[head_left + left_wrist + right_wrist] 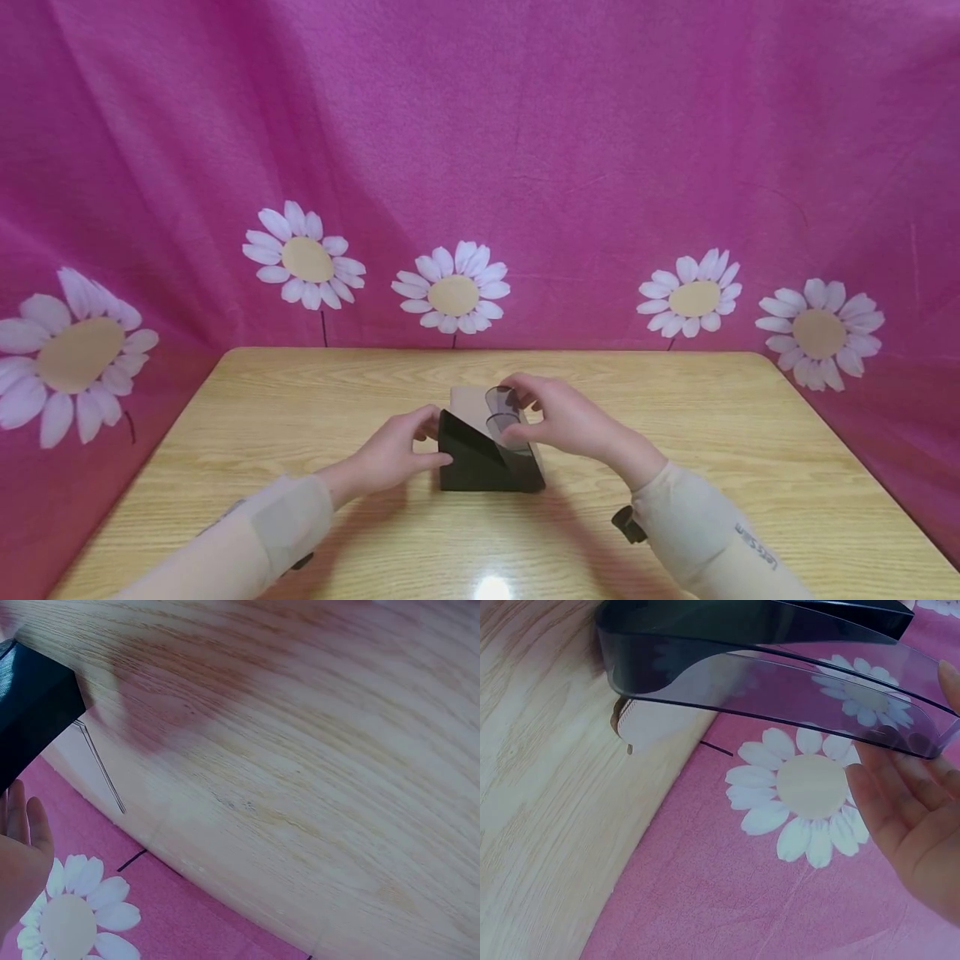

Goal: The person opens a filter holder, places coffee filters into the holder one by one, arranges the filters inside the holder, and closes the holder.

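Note:
A black box (472,462) with a slanted top stands on the table, its left side between the thumb and fingers of my left hand (393,450). My right hand (573,421) pinches a smoky see-through cover (501,425) over the box's right part. In the right wrist view the curved cover (780,690) is tilted up, and the fingers of that hand touch its far end. Behind the box is a pale, flat piece (467,402). The right wrist view shows this pale piece (656,724) with a ribbed edge; its kind is unclear.
The light wood table (337,375) ends at a pink cloth (525,167) printed with white daisies, which hangs behind and on both sides. Pale sleeves cover both forearms, with a dark strap part (628,525) at the right wrist.

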The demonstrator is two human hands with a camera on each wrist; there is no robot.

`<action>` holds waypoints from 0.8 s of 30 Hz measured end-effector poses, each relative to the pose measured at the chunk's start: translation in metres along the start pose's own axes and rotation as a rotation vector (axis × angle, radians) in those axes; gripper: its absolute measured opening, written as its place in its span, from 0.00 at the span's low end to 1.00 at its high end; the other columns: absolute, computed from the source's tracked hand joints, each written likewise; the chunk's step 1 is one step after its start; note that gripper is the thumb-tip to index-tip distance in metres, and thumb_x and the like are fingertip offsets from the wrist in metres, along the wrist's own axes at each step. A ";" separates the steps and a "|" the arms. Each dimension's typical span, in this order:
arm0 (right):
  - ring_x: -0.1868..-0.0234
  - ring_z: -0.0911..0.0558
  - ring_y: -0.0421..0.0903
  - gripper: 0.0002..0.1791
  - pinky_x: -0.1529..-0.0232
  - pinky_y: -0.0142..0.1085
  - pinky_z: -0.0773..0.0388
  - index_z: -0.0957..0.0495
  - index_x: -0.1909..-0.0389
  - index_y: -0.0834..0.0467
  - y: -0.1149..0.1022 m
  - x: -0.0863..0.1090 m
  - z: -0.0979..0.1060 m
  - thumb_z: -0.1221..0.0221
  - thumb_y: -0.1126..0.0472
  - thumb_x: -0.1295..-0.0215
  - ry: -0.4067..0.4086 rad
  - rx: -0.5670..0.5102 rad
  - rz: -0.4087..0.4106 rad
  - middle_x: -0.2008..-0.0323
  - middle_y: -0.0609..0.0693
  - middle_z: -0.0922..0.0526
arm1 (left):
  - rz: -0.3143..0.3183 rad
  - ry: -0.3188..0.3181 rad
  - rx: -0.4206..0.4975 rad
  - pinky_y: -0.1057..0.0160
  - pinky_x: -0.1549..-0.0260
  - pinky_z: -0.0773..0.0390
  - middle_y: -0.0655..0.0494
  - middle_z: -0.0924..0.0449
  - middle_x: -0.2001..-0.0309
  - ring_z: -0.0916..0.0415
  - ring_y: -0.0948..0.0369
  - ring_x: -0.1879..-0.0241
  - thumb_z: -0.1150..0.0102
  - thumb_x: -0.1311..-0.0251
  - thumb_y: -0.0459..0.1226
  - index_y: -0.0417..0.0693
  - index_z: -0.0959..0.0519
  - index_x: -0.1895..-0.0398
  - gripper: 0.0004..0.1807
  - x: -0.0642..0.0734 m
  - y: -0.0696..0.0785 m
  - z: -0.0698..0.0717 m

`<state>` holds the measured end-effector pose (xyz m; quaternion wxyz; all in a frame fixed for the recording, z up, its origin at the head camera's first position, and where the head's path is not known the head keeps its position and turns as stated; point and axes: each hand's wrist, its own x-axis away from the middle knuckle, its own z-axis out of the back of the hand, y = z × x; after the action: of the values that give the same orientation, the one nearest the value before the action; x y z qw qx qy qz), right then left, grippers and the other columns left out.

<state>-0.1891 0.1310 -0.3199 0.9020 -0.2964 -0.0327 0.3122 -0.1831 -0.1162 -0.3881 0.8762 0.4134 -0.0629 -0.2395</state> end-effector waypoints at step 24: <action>0.54 0.20 0.47 0.27 0.48 0.45 0.25 0.28 0.48 0.61 0.011 0.007 0.006 0.33 0.57 0.47 0.031 -0.025 -0.065 0.58 0.49 0.19 | 0.009 0.008 -0.001 0.55 0.49 0.28 0.60 0.21 0.56 0.24 0.59 0.54 0.35 0.46 0.40 0.51 0.27 0.54 0.17 0.008 -0.007 0.010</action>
<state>-0.1906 0.1455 -0.3216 0.9083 -0.3112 -0.0325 0.2776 -0.1823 -0.1309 -0.3874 0.8779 0.4134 -0.0610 -0.2340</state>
